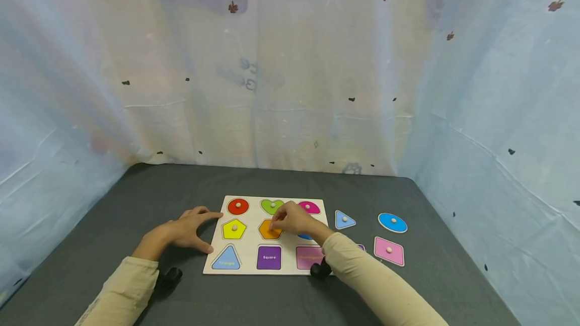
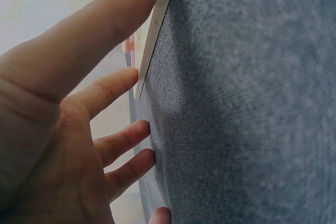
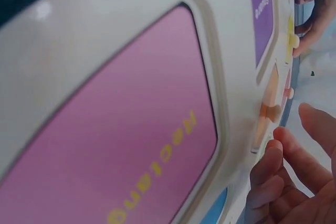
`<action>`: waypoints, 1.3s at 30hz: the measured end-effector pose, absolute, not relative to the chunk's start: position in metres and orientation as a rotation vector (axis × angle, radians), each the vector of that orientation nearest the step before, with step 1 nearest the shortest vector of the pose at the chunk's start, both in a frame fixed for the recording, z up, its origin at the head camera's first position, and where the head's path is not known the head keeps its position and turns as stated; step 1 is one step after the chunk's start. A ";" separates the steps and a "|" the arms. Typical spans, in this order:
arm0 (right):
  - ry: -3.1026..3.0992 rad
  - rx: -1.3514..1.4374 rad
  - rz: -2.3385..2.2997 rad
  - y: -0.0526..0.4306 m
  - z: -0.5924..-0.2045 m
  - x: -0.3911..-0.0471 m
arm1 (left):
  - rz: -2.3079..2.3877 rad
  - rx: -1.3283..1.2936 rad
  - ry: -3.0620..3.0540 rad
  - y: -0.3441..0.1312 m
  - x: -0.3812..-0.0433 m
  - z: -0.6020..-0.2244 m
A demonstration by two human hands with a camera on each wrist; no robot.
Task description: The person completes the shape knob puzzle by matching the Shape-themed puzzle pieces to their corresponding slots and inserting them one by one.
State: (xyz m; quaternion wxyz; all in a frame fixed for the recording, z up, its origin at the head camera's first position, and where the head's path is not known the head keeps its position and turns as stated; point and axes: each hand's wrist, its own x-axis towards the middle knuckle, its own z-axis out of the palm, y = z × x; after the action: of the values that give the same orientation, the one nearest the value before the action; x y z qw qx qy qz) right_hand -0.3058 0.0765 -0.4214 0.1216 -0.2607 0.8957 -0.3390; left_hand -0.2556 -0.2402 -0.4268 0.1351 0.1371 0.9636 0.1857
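A white wooden shape-puzzle board (image 1: 252,215) lies on the table. My left hand (image 1: 183,230) is spread at its left side, thumb and index finger touching the edge. My right hand (image 1: 294,219) is over the orange hexagon piece (image 1: 268,233), which sits in the middle of the board. In the right wrist view, the hexagon's knob (image 3: 271,113) shows just beyond the slightly parted fingertips, with no piece held. Knobbed pieces also sit in the board: a red circle (image 1: 237,206), green heart (image 1: 267,206), magenta semicircle (image 1: 310,207) and yellow pentagon (image 1: 231,233).
Right of the board lie a blue triangle piece (image 1: 343,221), a blue oval (image 1: 393,223) and a pink rectangle (image 1: 385,252). My right forearm mostly hides a purple piece (image 1: 361,247). The board's front row shows labelled recesses, among them Square (image 1: 269,263). Patterned curtains (image 1: 290,114) surround the table.
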 end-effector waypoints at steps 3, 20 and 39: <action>2.624 -0.744 -1.009 0.081 -0.418 -0.304 | 0.539 0.397 2.794 -0.241 -0.255 -0.427; 2.734 -0.695 -1.039 0.123 -0.398 -0.312 | 0.550 0.408 2.771 -0.241 -0.253 -0.423; 2.798 -0.569 -1.074 0.207 -0.388 -0.319 | 0.564 0.410 2.769 -0.240 -0.252 -0.423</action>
State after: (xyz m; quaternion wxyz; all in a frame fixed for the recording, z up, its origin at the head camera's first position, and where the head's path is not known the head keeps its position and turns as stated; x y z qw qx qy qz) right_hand -0.3188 0.2068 -0.3879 0.0453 -0.1862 0.9163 -0.3518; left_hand -0.2519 -0.2396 -0.4226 0.1424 0.1420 0.9599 0.1955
